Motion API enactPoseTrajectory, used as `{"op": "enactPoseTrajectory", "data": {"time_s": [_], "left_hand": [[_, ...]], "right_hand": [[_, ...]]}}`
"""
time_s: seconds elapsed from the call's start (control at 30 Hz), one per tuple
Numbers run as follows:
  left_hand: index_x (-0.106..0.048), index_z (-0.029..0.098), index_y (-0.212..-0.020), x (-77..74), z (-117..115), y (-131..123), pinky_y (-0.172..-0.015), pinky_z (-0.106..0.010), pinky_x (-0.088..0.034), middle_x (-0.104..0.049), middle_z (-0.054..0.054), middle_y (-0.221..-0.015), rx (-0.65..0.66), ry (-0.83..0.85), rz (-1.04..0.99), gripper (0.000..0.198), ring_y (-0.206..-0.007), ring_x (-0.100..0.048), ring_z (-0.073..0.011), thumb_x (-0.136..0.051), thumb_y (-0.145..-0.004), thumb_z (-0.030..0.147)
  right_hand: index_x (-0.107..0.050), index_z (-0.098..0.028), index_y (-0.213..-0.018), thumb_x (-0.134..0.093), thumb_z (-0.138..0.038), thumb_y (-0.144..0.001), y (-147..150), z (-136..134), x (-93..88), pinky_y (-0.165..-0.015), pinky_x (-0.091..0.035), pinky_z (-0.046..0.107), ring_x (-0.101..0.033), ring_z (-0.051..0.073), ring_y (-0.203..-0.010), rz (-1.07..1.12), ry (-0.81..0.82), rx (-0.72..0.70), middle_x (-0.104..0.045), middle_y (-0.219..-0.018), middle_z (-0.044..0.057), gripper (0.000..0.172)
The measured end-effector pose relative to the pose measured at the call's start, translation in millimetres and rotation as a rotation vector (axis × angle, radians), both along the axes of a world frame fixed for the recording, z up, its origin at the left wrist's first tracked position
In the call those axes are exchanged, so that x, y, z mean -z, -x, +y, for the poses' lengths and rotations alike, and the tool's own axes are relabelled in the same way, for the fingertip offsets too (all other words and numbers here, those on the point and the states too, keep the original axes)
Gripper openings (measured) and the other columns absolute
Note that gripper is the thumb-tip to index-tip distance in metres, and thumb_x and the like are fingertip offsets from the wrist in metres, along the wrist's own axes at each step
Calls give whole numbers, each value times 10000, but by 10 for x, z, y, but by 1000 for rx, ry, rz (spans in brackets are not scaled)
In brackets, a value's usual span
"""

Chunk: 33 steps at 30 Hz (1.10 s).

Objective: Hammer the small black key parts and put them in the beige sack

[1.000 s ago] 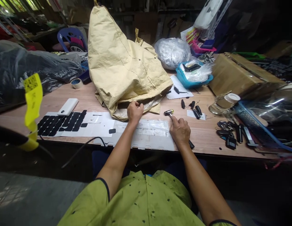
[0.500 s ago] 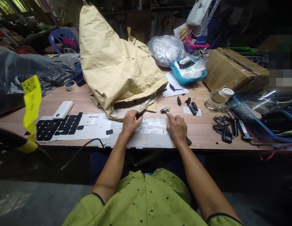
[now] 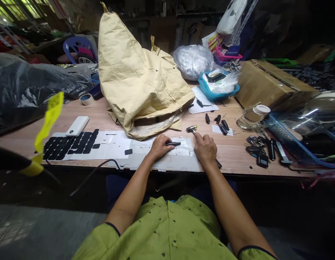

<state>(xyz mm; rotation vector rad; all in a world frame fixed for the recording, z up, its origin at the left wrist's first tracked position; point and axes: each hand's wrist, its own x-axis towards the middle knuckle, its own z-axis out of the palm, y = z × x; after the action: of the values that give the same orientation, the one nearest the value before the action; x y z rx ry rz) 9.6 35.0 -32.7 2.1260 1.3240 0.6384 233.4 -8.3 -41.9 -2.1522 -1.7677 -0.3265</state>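
My left hand (image 3: 159,147) is closed on a small, slim black piece (image 3: 173,143), which points right, low over a flat pale board (image 3: 180,162) with clear plastic film on it. What exactly the black piece is cannot be made out. In my right hand (image 3: 206,150) is a small hammer (image 3: 191,128), its yellow-tipped head showing beyond my fingers and its black handle end behind the wrist. This hand rests at the board's right edge. Just behind my left hand, a large beige sack (image 3: 145,83) lies with its mouth toward me.
On the left, rows of black stickers (image 3: 83,142) and a white power bank (image 3: 77,126) lie near a tape roll (image 3: 86,99). Right of the hammer are several black parts (image 3: 224,124), a jar (image 3: 254,116), key fobs (image 3: 261,159) and a blue basket (image 3: 297,139). Behind stands a cardboard box (image 3: 264,81).
My left hand has turned and lowered, bringing the black piece from a raised slant to nearly level over the board. My right hand keeps the hammer in about the same place. The view has shifted slightly.
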Motion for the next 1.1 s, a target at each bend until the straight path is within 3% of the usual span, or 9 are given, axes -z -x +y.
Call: {"op": "enactPoseTrajectory", "data": {"time_s": [0.23, 0.4, 0.5, 0.57, 0.83, 1.1], "left_hand": [[-789, 238, -922, 3, -9, -74, -829, -323, -480, -653, -19, -871, -25, 33, -31, 179, -916, -605, -211, -828, -762, 310], [-795, 227, -897, -22, -35, -103, -842, -321, -476, -675, -23, -882, -65, 60, -32, 171, -950, -612, -218, -841, -745, 290], [-792, 239, -876, -27, -45, -116, -843, -317, -476, -678, -17, -878, -72, 52, -39, 138, -936, -612, -210, -829, -750, 281], [-785, 241, -850, -25, -47, -126, -839, -315, -475, -674, -14, -866, -73, 47, -37, 117, -914, -608, -203, -827, -748, 281], [-753, 222, -777, -27, -51, -165, -807, -311, -467, -651, -9, -825, -93, 57, -23, 90, -881, -600, -195, -822, -746, 271], [-772, 230, -799, -66, -69, -182, -811, -313, -474, -668, -6, -839, -109, 66, -53, 90, -889, -613, -195, -827, -730, 246]], "right_hand": [[-696, -223, -1284, -452, -220, -924, -5, -266, -123, -698, -446, 309, -609, 213, -842, 410, -95, 23, -714, -998, 89, 436], [-661, -224, -1327, -451, -341, -956, 262, -593, -98, -879, -559, 363, -682, 218, -1003, 692, -102, -269, -738, -1211, 90, 442], [-664, -242, -1334, -448, -306, -964, 414, -662, -60, -980, -552, 375, -671, 220, -1140, 697, -77, -401, -731, -1255, 86, 433], [-647, -257, -1362, -435, -281, -974, 480, -672, -47, -974, -559, 369, -679, 215, -1130, 669, -63, -432, -741, -1220, 82, 443], [-594, -293, -1432, -400, -242, -997, 568, -679, -69, -902, -569, 350, -693, 216, -979, 530, -38, -418, -733, -1030, 77, 480], [-583, -294, -1439, -420, -246, -984, 479, -678, -81, -919, -566, 359, -683, 227, -1031, 533, -62, -378, -724, -1138, 86, 485]]}}
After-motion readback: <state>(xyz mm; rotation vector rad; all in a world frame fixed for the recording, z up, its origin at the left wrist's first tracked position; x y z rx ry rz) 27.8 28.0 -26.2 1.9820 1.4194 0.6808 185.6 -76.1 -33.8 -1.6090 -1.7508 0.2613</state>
